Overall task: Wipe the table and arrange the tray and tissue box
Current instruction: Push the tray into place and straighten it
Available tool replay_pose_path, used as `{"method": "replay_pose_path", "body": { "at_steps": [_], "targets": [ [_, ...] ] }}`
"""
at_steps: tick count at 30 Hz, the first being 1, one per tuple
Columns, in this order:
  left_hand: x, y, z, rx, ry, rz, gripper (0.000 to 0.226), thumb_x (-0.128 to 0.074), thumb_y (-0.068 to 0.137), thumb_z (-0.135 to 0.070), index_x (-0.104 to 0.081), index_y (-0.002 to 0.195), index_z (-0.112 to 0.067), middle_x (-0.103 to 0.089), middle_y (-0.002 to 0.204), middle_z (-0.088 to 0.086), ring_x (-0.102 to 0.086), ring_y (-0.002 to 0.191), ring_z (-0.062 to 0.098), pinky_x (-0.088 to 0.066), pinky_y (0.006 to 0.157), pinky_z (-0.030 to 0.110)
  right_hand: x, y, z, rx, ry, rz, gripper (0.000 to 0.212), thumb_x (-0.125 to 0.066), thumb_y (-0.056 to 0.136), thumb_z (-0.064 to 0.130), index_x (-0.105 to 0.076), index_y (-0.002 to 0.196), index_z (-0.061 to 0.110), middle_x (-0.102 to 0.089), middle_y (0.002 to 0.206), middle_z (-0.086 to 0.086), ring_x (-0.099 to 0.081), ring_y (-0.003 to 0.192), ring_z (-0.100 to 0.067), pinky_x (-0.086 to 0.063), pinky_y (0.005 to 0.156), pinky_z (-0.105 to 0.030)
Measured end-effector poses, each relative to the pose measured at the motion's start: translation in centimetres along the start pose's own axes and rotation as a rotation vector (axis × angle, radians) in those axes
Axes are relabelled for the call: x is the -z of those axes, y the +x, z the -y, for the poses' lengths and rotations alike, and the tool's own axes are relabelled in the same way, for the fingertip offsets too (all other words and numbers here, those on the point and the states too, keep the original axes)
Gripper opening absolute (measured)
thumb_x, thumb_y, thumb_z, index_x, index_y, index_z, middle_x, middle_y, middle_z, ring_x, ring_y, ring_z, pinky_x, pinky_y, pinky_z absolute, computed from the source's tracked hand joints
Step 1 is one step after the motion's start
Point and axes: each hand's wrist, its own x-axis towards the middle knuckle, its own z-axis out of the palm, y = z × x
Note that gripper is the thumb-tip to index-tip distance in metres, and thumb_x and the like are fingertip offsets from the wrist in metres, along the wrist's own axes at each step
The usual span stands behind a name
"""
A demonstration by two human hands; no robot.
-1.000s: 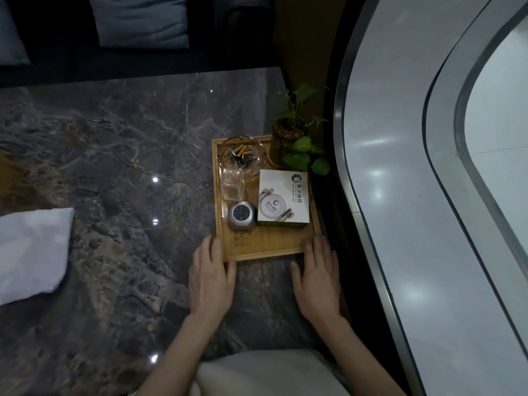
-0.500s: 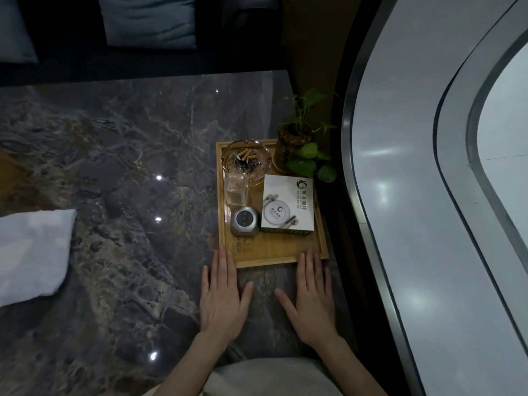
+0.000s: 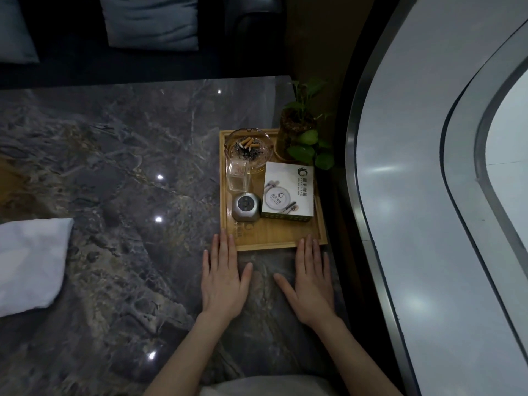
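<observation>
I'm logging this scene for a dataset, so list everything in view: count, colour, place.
table: one, dark grey marble, fills the left and centre
tray: one, light wood, table's right edge
ashtray: one, clear glass with butts, tray's far left
glass: one, clear, in front of the ashtray
small device: one, silver, tray's left
tissue box: one, white, tray's right
plant: one, green, tray's far right corner
cloth: one, white, table's left
cushions: two, grey-blue, seat beyond
left hand: flat, fingertips at tray's near edge
right hand: same
</observation>
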Motion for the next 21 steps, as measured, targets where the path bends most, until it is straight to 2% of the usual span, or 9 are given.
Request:
{"method": "replay_pose_path", "body": {
  "at_steps": [3, 5, 8, 11, 17, 21],
  "targets": [
    [0.1, 0.8, -0.1, -0.006, -0.022, -0.013, 0.069, -0.017, 0.091, -0.052, 0.010, 0.141, -0.012, 0.000, 0.153, 0.008, 0.003, 0.140, 0.016, 0.005, 0.112, 0.035, 0.3, 0.9, 0.1, -0.007, -0.004, -0.003, 0.089, -0.005, 0.079, 0.073, 0.018, 0.142, 0.014, 0.024, 0.151, -0.001, 0.030, 0.136, -0.007, 0.025, 0.109, -0.026],
    [0.2, 1.2, -0.2, -0.004, -0.032, -0.003, 0.070, -0.019, 0.090, -0.052, 0.013, 0.140, -0.014, 0.005, 0.153, 0.006, 0.011, 0.139, 0.012, 0.008, 0.111, 0.034, 0.4, 1.3, 0.1, -0.015, -0.005, -0.001, 0.088, -0.006, 0.080, 0.072, 0.018, 0.142, 0.014, 0.024, 0.150, 0.000, 0.032, 0.135, -0.006, 0.025, 0.110, -0.026],
    [0.5, 1.6, -0.4, 0.001, -0.058, 0.028, 0.071, -0.015, 0.089, -0.054, 0.017, 0.139, -0.015, 0.015, 0.151, 0.002, 0.018, 0.138, 0.010, 0.013, 0.112, 0.034, 0.6, 1.7, 0.2, -0.013, -0.010, -0.001, 0.087, -0.008, 0.080, 0.071, 0.020, 0.141, 0.015, 0.027, 0.149, 0.001, 0.037, 0.133, -0.004, 0.026, 0.109, -0.026],
    [0.9, 2.2, -0.5, 0.005, -0.080, 0.058, 0.071, -0.009, 0.086, -0.054, 0.019, 0.138, -0.015, 0.022, 0.149, 0.000, 0.018, 0.139, 0.014, 0.011, 0.114, 0.036, 1.0, 2.3, 0.4, -0.014, -0.005, -0.008, 0.085, -0.008, 0.079, 0.070, 0.021, 0.139, 0.017, 0.028, 0.148, 0.001, 0.030, 0.134, -0.005, 0.027, 0.107, -0.025],
    [1.2, 2.9, -0.4, 0.000, -0.061, 0.089, 0.070, -0.007, 0.085, -0.054, 0.020, 0.138, -0.016, 0.023, 0.150, 0.000, 0.019, 0.139, 0.015, 0.010, 0.113, 0.037, 1.4, 2.8, 0.7, -0.030, 0.008, -0.002, 0.083, -0.013, 0.082, 0.067, 0.025, 0.138, 0.019, 0.033, 0.146, 0.002, 0.031, 0.134, -0.006, 0.031, 0.105, -0.023],
    [1.5, 2.8, -0.7, 0.015, -0.124, 0.095, 0.069, -0.004, 0.085, -0.054, 0.020, 0.138, -0.018, 0.024, 0.149, -0.001, 0.019, 0.139, 0.013, 0.010, 0.114, 0.037, 1.3, 2.7, 0.9, -0.020, -0.001, -0.060, 0.081, -0.011, 0.084, 0.067, 0.019, 0.140, 0.017, 0.023, 0.149, 0.002, 0.026, 0.135, -0.005, 0.028, 0.107, -0.026]
  ]
}}
